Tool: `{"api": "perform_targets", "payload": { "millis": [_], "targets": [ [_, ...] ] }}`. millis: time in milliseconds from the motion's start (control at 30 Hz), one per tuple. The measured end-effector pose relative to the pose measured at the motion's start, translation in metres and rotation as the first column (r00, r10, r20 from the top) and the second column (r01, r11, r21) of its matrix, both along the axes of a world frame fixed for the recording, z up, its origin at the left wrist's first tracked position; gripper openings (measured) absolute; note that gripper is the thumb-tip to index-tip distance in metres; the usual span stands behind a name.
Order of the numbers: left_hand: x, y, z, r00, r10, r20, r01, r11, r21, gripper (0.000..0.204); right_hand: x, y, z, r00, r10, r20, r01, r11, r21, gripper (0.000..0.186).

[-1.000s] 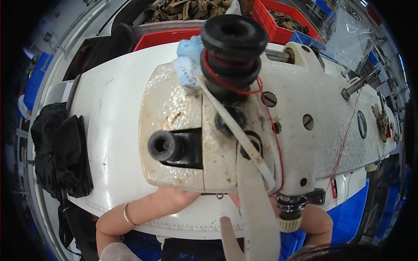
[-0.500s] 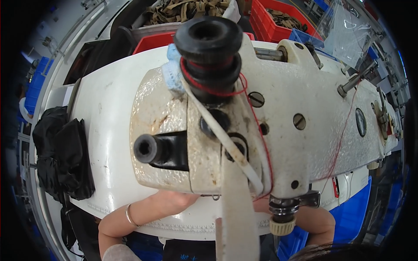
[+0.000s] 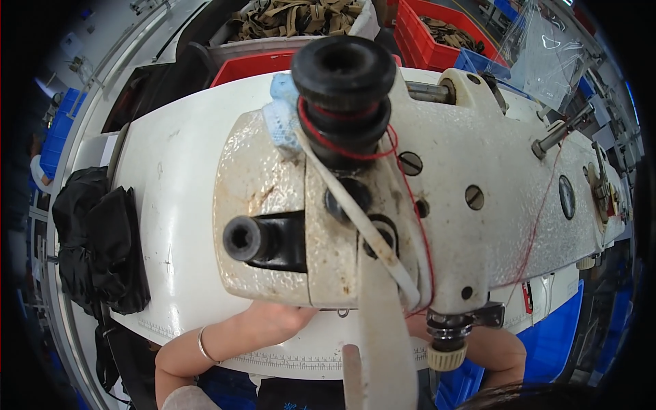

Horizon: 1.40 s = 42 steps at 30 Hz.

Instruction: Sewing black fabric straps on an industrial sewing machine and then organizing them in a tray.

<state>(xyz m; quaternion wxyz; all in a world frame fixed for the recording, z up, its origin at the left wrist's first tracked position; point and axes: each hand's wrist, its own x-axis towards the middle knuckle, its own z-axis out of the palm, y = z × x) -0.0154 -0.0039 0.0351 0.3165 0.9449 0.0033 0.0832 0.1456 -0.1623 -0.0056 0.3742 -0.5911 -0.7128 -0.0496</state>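
A white sewing machine head fills the middle, with a black knob wound with red thread, a light-blue cloth scrap and a white strap. My left hand reaches beneath the machine's front left, bracelet on the wrist, fingers hidden behind the housing. My right hand is under the machine's right part, largely covered by a pale strip and a metal knob; its fingers cannot be seen. What either hand holds is hidden.
A black fabric bundle lies at the left of the white table. Behind are a bin of tan straps and red crates. A blue bin stands below the right end. Clear plastic hangs at back right.
The view shifted so the machine first slid left, then slightly back right and down in the picture. Both hands stay beneath the machine head with little visible movement.
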Motion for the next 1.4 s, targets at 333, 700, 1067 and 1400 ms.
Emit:
{"api": "perform_targets", "payload": {
  "millis": [333,700,1067,1400],
  "targets": [
    [0.004,0.004,-0.006,0.985,-0.098,0.145,0.051,0.953,0.297,0.032,-0.006,0.008,-0.024,0.957,-0.162,0.241,0.151,0.986,0.065,0.012],
    [0.006,0.004,0.009,0.982,-0.084,0.169,0.042,0.970,0.238,0.035,0.042,0.013,-0.043,0.945,0.175,0.278,-0.197,0.979,0.053,0.030],
    [0.034,0.034,-0.003,0.956,-0.009,0.292,-0.050,0.979,0.196,0.025,0.011,0.010,0.039,0.906,-0.074,0.417,0.100,0.994,-0.041,0.021],
    [0.036,0.031,-0.003,0.937,-0.029,0.347,-0.085,0.948,0.307,0.025,-0.001,0.009,0.024,0.973,-0.095,0.208,0.093,0.995,0.018,0.026]
  ]
}}
